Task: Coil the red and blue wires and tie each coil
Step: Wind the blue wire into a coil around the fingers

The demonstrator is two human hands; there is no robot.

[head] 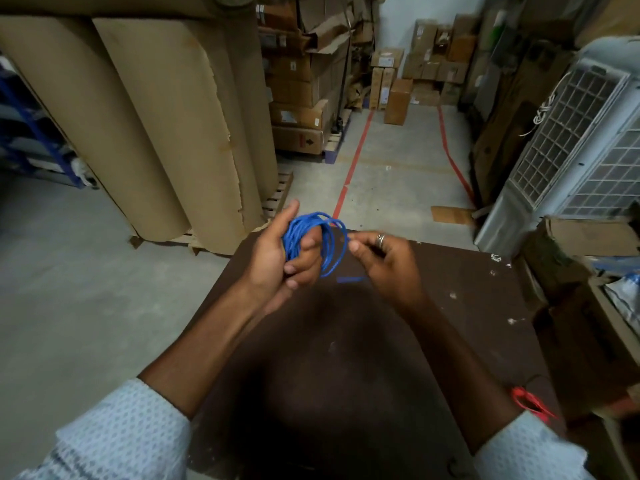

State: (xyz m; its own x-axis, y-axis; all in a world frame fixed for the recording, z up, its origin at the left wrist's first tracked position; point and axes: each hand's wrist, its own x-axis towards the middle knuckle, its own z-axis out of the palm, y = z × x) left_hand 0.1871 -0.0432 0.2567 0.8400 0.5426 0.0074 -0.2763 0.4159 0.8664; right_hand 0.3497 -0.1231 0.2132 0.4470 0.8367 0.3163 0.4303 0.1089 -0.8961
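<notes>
Head view, and the backdrop is a storeroom: three tall brown paper rolls [145,109] stand on a pallet at the left, towering over everything. Right edge, a white grille unit [571,140] leans in, and stacked cardboard boxes [298,88] line the aisle behind, more of them at the far wall. Two red floor lines [353,161] run away down the grey concrete.

Down front, one dark brown counter [346,358] carries the action, its top speckled with pale flecks on the right side. Nothing blocks the sight of the hands; both forearms come up from pale patterned sleeves [121,434].

Now the hands, two of them, raised over the counter's far edge. The left hand [277,258] has its fingers curled round a blue wire coil [311,240], several loops bunched in the fist, thumb up and clear. The right hand [381,254], ring on one finger, pinches at the outermost loop with its fingertips narrow together, right at the coil's right side. A short blurred blue stretch [351,279] shows just below the coil, between the hands; whether it hangs free or lies on the counter, I cannot tell.

And the red wire [530,403]: one small bundle, lying at the counter's near right edge, well apart from both hands, just beside the right sleeve.
</notes>
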